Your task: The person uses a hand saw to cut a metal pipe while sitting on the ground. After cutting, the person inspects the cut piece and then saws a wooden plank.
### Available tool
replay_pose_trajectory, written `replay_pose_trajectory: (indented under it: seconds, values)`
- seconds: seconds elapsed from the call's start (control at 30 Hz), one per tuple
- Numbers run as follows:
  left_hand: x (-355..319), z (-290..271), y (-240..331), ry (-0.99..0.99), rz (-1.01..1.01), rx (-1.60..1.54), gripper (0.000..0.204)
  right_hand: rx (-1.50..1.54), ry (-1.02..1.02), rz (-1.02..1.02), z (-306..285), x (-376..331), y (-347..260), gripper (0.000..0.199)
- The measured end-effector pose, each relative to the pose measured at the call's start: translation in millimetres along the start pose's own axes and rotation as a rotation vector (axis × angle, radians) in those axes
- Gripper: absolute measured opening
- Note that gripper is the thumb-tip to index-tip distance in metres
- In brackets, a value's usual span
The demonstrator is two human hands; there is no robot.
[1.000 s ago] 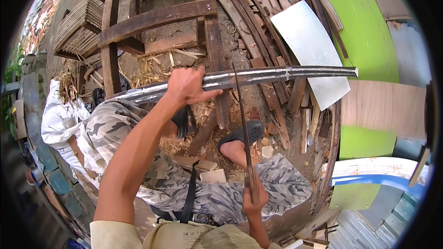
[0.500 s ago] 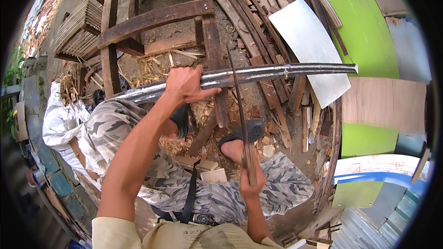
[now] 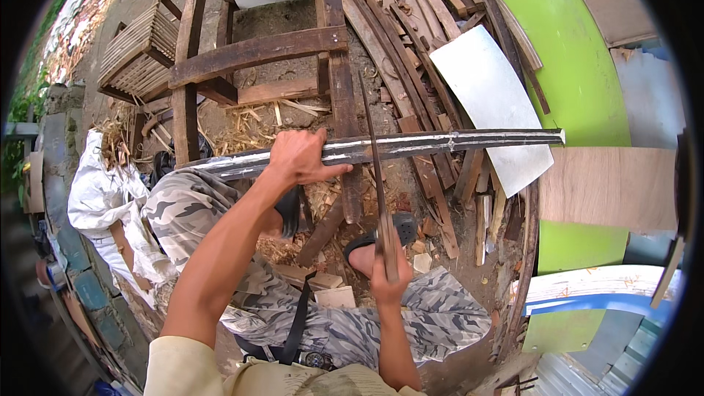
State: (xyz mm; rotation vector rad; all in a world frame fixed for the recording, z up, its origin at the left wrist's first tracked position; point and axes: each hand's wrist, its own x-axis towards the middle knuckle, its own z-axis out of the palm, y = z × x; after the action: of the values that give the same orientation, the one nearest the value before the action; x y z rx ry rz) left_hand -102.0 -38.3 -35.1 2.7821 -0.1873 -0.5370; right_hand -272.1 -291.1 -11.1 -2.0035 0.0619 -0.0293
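Observation:
A long dark board with white streaks (image 3: 433,144) lies crosswise before me, its left end by my camouflage-clad knee and its right end over a pale metal sheet. My left hand (image 3: 299,158) is wrapped over the board, thumb stretched to the right along it. Just right of that thumb, a handsaw (image 3: 383,205) is seen nearly edge-on, its blade crossing the board. My right hand (image 3: 389,275) grips the saw's handle, nearer to me than the board. How deep the blade sits in the board cannot be made out.
A dark wooden frame (image 3: 257,57) stands ahead, beside a slatted wooden piece (image 3: 139,55). Scrap wood (image 3: 411,44) is piled at the far right, near the pale metal sheet (image 3: 491,95) and green panels (image 3: 579,51). Shavings and offcuts litter the ground around my sandalled feet.
My right hand and the saw have moved forward across the board. My left hand keeps its place on the board. The whole scene has shifted a little lower in view.

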Motion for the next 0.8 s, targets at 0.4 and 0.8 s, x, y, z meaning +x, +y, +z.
replay_pose_trajectory:
  seconds: [0.4,0.8]
  values:
    - [6.4,-7.0,1.2,0.022,0.021,0.048,0.087,0.100,0.071,-0.080,62.6,113.4,22.0,0.055]
    - [-1.3,-6.8,4.9,-0.005,-0.011,-0.016,0.086,-0.123,-0.118,0.010,-59.6,-65.3,3.7,0.047]
